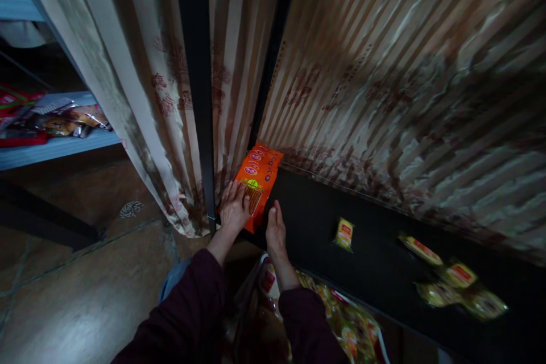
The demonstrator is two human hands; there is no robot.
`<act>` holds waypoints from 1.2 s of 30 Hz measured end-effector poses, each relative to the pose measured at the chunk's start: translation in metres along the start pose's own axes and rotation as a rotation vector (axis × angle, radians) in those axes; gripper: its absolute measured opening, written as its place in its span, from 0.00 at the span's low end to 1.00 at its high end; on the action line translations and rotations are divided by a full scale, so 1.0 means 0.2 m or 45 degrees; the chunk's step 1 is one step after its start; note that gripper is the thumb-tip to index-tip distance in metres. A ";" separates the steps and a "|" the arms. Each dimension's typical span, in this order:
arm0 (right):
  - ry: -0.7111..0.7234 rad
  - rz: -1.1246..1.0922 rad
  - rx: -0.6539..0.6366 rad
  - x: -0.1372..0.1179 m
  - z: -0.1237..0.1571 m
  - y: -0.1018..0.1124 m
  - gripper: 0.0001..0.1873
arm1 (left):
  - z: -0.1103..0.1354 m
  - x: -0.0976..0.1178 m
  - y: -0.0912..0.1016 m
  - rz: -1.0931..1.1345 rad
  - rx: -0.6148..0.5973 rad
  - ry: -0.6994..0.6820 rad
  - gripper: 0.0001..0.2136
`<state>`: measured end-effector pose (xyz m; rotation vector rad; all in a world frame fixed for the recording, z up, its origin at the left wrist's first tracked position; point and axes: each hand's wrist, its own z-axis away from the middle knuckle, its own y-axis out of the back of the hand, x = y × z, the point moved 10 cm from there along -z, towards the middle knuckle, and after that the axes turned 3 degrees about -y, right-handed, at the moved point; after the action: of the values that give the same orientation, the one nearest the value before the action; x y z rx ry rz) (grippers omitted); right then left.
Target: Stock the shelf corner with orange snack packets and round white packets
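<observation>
Orange snack packets (pixel 265 173) lie at the left end of a black shelf (pixel 307 199), close to the corner post. My left hand (pixel 234 206) rests on their near left part with its fingers spread, pressing flat rather than wrapping round. Just right of the packets, my right hand (pixel 276 230) is held edge-on with its fingers stretched out and nothing in it. A small gap seems to separate it from the orange wrapping. Farther right on the shelf is a small yellow wrapped snack (pixel 344 234).
Several more yellow packs (pixel 458 276) lie at the shelf's right. Below its front edge stands a bag (pixel 358 318) full of wrapped snacks. A black post (pixel 198 85) and printed curtain (pixel 362 68) bound the shelf. Another shelf (pixel 63 148) with packaged food is at the left.
</observation>
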<state>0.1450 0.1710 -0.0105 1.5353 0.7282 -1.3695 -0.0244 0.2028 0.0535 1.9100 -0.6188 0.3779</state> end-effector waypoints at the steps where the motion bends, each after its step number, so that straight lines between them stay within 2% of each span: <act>1: 0.049 0.044 0.002 -0.01 0.02 0.01 0.42 | 0.01 -0.02 0.02 0.027 -0.002 0.009 0.20; 3: 0.167 0.120 -0.021 -0.02 0.06 0.01 0.39 | 0.03 -0.05 0.03 0.073 -0.036 0.002 0.20; 6: 0.286 0.174 -0.094 -0.03 0.11 -0.02 0.35 | 0.09 -0.04 0.04 0.079 -0.146 -0.121 0.23; 9: 0.276 0.199 -0.103 -0.02 0.12 -0.03 0.34 | 0.16 -0.02 0.00 0.014 -0.312 -0.264 0.24; 13: 0.205 0.220 -0.113 -0.03 0.10 -0.03 0.36 | 0.22 -0.01 -0.06 -0.068 -0.471 -0.315 0.31; 19: 0.192 0.253 -0.143 -0.03 0.06 -0.06 0.40 | 0.21 -0.01 -0.10 -0.128 -0.472 -0.294 0.32; 30: 0.159 0.188 -0.137 -0.01 0.02 -0.07 0.36 | 0.15 0.00 -0.08 -0.053 -0.405 -0.268 0.24; 36: 0.194 0.247 -0.111 0.00 0.00 -0.07 0.34 | 0.12 0.01 -0.11 -0.059 -0.368 -0.220 0.23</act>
<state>0.1319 0.1774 -0.0132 1.6083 0.7022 -1.0731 -0.0115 0.1884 0.0284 1.6854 -0.7015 0.0867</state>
